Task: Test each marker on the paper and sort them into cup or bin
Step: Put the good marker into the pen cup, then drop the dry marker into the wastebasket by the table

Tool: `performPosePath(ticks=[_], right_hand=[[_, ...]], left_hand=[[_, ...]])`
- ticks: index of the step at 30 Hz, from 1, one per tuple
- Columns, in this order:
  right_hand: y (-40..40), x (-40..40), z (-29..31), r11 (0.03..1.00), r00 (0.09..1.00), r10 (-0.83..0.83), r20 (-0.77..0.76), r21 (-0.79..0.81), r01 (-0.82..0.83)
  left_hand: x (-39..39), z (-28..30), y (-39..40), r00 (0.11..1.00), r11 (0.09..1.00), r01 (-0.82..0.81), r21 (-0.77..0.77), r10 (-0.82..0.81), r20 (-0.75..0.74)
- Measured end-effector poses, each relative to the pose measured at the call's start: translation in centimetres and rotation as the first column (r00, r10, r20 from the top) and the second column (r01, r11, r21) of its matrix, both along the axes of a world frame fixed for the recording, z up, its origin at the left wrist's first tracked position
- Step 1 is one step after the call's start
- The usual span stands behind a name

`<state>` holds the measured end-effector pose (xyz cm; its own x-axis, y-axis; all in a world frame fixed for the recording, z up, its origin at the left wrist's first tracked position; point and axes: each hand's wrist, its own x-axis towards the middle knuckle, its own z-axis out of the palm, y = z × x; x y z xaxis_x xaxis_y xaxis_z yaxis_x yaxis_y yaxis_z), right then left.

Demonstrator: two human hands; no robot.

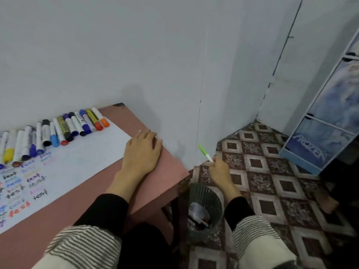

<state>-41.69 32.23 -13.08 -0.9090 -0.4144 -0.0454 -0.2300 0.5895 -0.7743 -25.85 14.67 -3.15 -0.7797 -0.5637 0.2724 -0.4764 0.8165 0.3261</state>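
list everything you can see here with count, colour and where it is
markers: about twenty, mixed colours, in a row along the table's far edge
paper: one, white, on the table, "test" written many times
table: one, pinkish brown, against the wall
green marker: one, green and white, off the table, beyond the bin
bin: one, dark grey mesh, on the floor beside the table, discarded items inside
cabinet: one, blue, right
left hand: flat on the table corner
right hand: holds the green marker

Left hand (142, 150) flat, fingers straight — right hand (219, 168) pinching, outstretched.
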Motion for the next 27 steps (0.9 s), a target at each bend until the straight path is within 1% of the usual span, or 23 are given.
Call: performPosePath(ticks=[3, 5, 7, 9, 11, 13, 15, 18, 21, 23, 25, 27], right_hand=[[1.4, 0.2, -6.4, 0.988, 0.988, 0.011, 0.156, 0.148, -0.035], [2.2, 0.8, -10.0, 0.965, 0.975, -0.001, 0.22, 0.256, -0.057], [2.7, 1.2, -12.4, 0.944, 0.967, -0.026, 0.252, 0.325, -0.059], [2.7, 1.3, -14.0, 0.943, 0.957, -0.062, 0.282, 0.332, -0.036], [2.5, 1.0, -14.9, 0.957, 0.943, -0.079, 0.325, 0.288, -0.019], [2.4, 0.4, -15.6, 0.97, 0.917, -0.079, 0.391, 0.244, -0.02], [2.6, 0.2, -15.9, 0.972, 0.903, -0.06, 0.426, 0.23, -0.044], [2.7, 0.8, -14.7, 0.977, 0.891, -0.065, 0.449, 0.211, -0.035], [1.7, 1.4, -11.9, 0.994, 0.912, -0.078, 0.403, 0.102, 0.04], [0.4, 1.6, -9.1, 0.998, 0.941, -0.061, 0.332, 0.003, 0.064], [-1.5, 1.7, -5.0, 0.993, 0.972, -0.018, 0.235, -0.107, 0.044], [-3.7, 1.9, -0.3, 0.974, 0.987, 0.039, 0.154, -0.226, -0.003]], left_hand=[[-0.2, 0.1, 0.5, 1.0, 1.0, -0.006, -0.019, 0.006, 0.01], [-0.2, 0.2, 0.6, 1.0, 0.999, -0.009, -0.032, 0.009, 0.004], [-0.2, 0.4, 0.7, 1.0, 0.999, -0.01, -0.036, 0.01, -0.007], [-0.2, 0.4, 0.8, 1.0, 0.999, -0.015, -0.042, 0.015, -0.01], [-0.3, 0.4, 0.8, 1.0, 0.999, -0.016, -0.05, 0.015, -0.017], [-0.3, 0.5, 0.8, 1.0, 0.998, -0.016, -0.053, 0.015, -0.017], [-0.3, 0.4, 0.7, 1.0, 0.999, -0.022, -0.044, 0.021, -0.017], [-0.3, 0.4, 0.7, 0.999, 0.999, -0.017, -0.035, 0.016, -0.034], [0.0, 0.5, 0.9, 0.997, 1.0, -0.005, -0.004, 0.005, -0.078], [0.3, 0.9, 1.1, 0.989, 0.998, -0.008, 0.064, 0.017, -0.146], [1.0, 1.6, 1.1, 0.971, 0.992, -0.026, 0.126, 0.055, -0.233], [2.0, 2.4, 0.6, 0.952, 0.991, -0.052, 0.12, 0.085, -0.294]])
